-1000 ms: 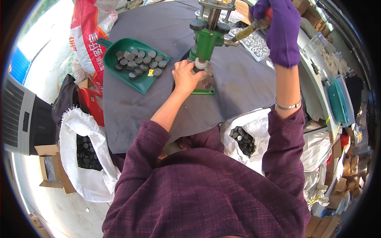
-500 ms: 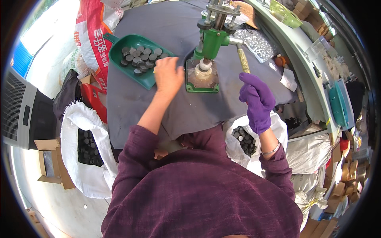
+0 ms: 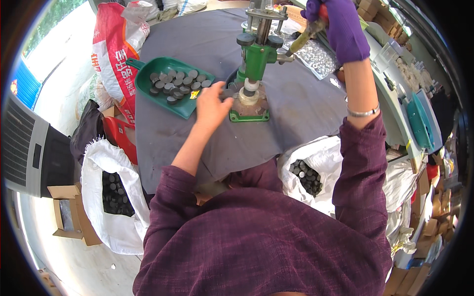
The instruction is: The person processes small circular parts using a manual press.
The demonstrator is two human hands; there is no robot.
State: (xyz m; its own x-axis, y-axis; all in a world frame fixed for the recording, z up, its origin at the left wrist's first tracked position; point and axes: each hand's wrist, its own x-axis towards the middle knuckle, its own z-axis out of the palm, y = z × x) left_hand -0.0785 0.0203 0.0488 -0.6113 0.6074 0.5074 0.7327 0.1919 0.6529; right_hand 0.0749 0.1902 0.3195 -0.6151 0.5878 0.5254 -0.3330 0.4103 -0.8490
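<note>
A green hand press (image 3: pixel 257 61) stands on the cloth-covered table, with a pale round die (image 3: pixel 249 96) on its base. My bare left hand (image 3: pixel 211 106) is just left of the die, thumb and fingers closed around what looks like a dark grey disc (image 3: pixel 227 92), partly hidden by the fingers. Beside that hand lies a green scoop (image 3: pixel 143 81) holding several grey discs (image 3: pixel 173 84). My right hand (image 3: pixel 340 27), in a purple knit glove, grips the press's lever handle (image 3: pixel 302 41), which is raised to the upper right.
A clear bag of small shiny parts (image 3: pixel 316 58) lies right of the press. White sacks of dark discs stand at the left (image 3: pixel 136 197) and the right (image 3: pixel 323 148) of my lap. A red-and-white bag (image 3: pixel 111 54) leans by the table's left edge; a grey slatted unit (image 3: pixel 24 138) stands farther left.
My right hand has swung the lever up and away. My left hand has moved slightly down and right, nearer the die. A small yellow mark now shows on the scoop.
</note>
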